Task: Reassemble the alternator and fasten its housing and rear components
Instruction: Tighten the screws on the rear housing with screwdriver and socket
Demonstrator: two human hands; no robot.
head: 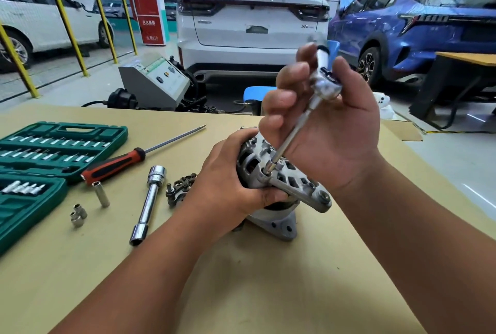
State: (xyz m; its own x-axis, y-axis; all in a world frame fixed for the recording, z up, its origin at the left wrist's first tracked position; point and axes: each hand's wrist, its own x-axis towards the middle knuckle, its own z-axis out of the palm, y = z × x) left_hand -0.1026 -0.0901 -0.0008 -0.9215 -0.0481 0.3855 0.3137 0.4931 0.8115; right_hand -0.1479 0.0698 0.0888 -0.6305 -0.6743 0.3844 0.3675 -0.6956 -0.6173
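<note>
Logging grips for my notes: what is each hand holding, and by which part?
The left hand grips the alternator by the side of its housing. The right hand holds the ratchet around its head, extension bar down on the alternator.

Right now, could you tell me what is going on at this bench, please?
A person is working on an alternator standing on the cardboard-covered table. The left hand grips its housing, while the right hand holds a ratchet whose long extension runs down to a fastener on the alternator's upper face. A red-handled screwdriver, a tubular wrench, loose sockets and an open green tool case lie to the left.
</note>
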